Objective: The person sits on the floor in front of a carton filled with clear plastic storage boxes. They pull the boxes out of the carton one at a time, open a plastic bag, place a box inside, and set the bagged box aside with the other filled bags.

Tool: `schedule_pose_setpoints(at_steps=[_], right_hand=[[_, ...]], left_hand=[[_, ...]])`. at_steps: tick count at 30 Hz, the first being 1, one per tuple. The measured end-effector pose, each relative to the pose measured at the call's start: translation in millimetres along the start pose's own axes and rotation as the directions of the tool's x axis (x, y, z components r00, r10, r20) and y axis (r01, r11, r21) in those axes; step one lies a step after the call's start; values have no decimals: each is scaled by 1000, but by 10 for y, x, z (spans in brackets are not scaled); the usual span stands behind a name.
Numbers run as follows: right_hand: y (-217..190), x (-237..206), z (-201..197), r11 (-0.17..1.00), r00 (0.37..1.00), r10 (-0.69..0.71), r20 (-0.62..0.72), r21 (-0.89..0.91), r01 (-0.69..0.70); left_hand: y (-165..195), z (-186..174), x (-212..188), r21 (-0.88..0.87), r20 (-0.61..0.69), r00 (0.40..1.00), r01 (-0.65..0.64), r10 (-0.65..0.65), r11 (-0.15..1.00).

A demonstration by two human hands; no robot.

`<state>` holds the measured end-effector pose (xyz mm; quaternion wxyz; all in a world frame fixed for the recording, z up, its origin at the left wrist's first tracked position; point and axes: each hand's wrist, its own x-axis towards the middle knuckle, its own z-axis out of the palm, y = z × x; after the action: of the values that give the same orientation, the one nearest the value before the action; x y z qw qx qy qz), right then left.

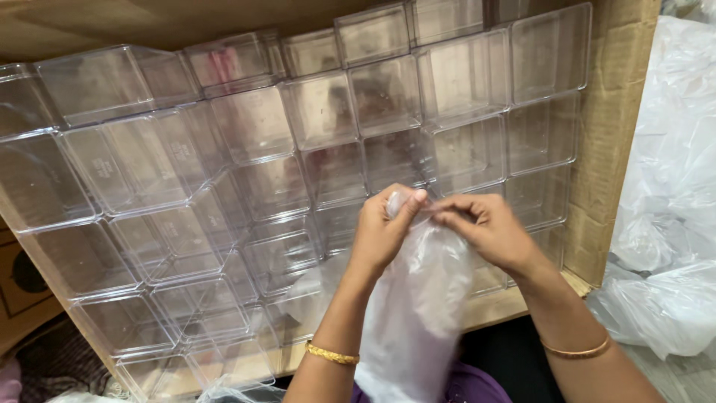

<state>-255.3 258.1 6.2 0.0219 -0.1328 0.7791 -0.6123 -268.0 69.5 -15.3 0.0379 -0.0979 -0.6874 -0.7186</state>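
My left hand (384, 231) and my right hand (488, 231) both pinch the top edge of a thin translucent plastic bag (418, 306) that hangs down between my forearms. The fingertips of the two hands meet at the bag's mouth. Each wrist wears a gold bangle. Behind the hands lies a cardboard box (615, 134) packed with several clear square plastic containers (253, 123), some upright, some tilted at the left.
Crumpled clear plastic bags (671, 186) pile up at the right of the box. Another cardboard piece (26, 291) sits at the lower left. Dark cloth shows at the bottom edge.
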Motion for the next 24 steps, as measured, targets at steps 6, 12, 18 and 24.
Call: schedule_pose_setpoints(at_steps=[6,12,18,24], right_hand=[[271,42,-205,802,992,124,14,587,-109],[436,223,-765,619,935,-319,154,781,82],[-293,1091,-1460,798,861,-475,-181,324,508],[-343,1683,-1341,264,652,-753,-89,-949,174]], left_hand=[[-107,-76,32,-320,282,957,157,-64,934],[81,-321,604,-447,306,948,57,92,893],[418,-25,1467,540,68,906,-385,417,748],[432,346,1832,620,-198,917,-156,346,769]])
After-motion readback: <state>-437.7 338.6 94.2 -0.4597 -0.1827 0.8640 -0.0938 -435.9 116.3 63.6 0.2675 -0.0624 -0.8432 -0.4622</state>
